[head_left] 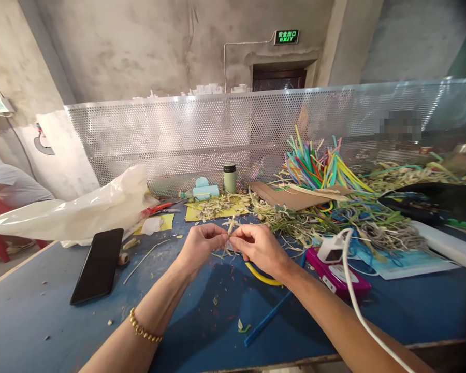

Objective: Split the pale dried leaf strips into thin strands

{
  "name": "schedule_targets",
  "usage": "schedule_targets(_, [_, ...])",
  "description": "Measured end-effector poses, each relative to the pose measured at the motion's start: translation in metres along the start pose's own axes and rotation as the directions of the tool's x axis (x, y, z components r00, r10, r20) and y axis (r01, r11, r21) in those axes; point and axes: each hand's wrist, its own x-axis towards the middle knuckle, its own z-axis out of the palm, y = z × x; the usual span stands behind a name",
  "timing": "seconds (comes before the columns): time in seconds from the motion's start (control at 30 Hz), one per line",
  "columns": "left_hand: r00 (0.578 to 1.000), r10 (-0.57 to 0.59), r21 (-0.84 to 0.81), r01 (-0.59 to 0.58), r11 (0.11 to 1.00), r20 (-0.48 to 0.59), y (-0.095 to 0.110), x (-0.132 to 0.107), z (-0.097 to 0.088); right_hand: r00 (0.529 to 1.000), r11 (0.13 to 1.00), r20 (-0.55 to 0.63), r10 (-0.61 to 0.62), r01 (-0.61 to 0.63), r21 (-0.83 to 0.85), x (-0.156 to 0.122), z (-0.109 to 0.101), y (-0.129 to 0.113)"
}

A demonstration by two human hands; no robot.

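Mod. bright, diffuse light; glare on screen [171, 134] & bag [81, 207]; EXIT sign [286, 37] glows green. Soft shadows on table [202, 331]. Wide-angle distort. twds edges, R edge v. dark; pixelated patch upper R.

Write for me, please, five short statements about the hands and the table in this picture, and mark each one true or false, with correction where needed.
1. The left hand and right hand both pinch a small pale piece. True.
2. The gold bracelet is on the right wrist. False: it is on the left wrist.
3. The black phone lies on the table. True.
4. The green bottle lies on its side. False: it stands upright.
5. The blue tube is to the right of the phone. True.
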Motion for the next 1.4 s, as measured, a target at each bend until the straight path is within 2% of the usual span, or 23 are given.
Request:
schedule_targets(0.23, [0.994, -0.068, -0.14, 0.08, 0.987, 0.089, 0.0, 0.0, -0.005, 0.999, 1.0, -0.052, -0.014, 0.014, -0.004, 0.002, -0.004, 0.005])
schedule_targets(0.5, [0.997, -0.041, -0.205, 0.055, 0.977, 0.072, 0.0, 0.001, -0.007, 0.983, 0.999, -0.183, -0.011, 0.002, -0.046, 0.005, -0.014, 0.005])
schedule_targets(0.57, [0.997, -0.032, -0.207, 0.045, 0.977, 0.066, 0.0, 0.001, -0.006, 0.987, 0.999, -0.157, -0.024, 0.019, -0.035, 0.004, -0.012, 0.004])
schedule_targets(0.7, [0.998, -0.037, -0.213, 0.049, 0.976, 0.059, -0.001, 0.001, -0.003, 0.998, 0.998, 0.009, -0.061, 0.061, 0.024, 0.002, -0.003, 0.003])
schedule_targets(0.83, [0.999, -0.045, -0.216, 0.05, 0.975, 0.031, -0.001, 0.0, -0.001, 0.997, 0.994, -0.017, -0.081, 0.08, -0.068, 0.001, -0.001, 0.003])
schedule_targets(0.97, [0.999, -0.035, -0.202, 0.037, 0.979, 0.017, 0.0, 0.001, -0.002, 0.997, 0.987, 0.01, -0.079, 0.079, -0.14, 0.002, -0.012, 0.0])
schedule_targets(1.07, [1.0, -0.019, -0.184, 0.02, 0.983, 0.006, 0.001, 0.0, 0.0, 0.998, 0.999, -0.055, -0.032, 0.033, 0.017, 0.003, -0.017, -0.003])
schedule_targets(1.2, [1.0, -0.005, -0.118, 0.008, 0.993, 0.026, 0.002, -0.003, 0.005, 0.998, 0.978, -0.066, 0.024, -0.01, 0.21, 0.004, -0.01, -0.002])
schedule_targets(1.3, [0.999, -0.025, -0.046, 0.027, 0.999, 0.031, 0.003, -0.004, 0.007, 0.993, 0.971, -0.11, 0.037, -0.009, 0.238, 0.005, -0.001, 0.003])
schedule_targets(1.4, [1.0, -0.008, 0.002, 0.008, 1.0, -0.015, 0.006, -0.004, 0.008, 0.988, 0.984, -0.152, -0.004, 0.031, 0.176, 0.005, 0.002, 0.005])
